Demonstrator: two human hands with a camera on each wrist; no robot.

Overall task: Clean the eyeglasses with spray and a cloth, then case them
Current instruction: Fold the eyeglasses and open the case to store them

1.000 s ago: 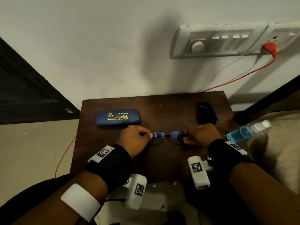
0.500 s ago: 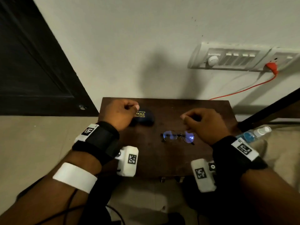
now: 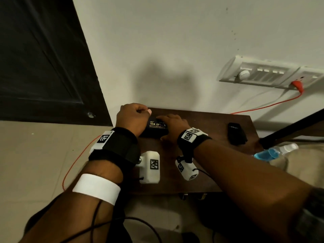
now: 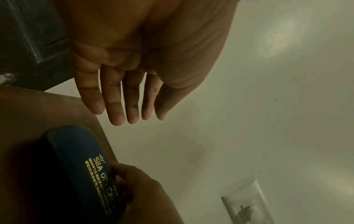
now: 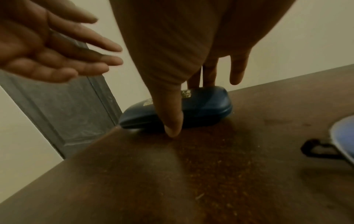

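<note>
Both hands have quit the glasses (image 5: 344, 136), now flat on the worktop (image 5: 191, 181), and gone to the case (image 3: 154, 131): right hand (image 3: 172, 126) grips it, left hand (image 3: 131, 118) hovers loose, empty. I'd guess opening's next.

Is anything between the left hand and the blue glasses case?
Nothing visible is. The left hand hovers open over the dark blue hard eyeglass case, only air between them; the right hand grips the case.
</note>
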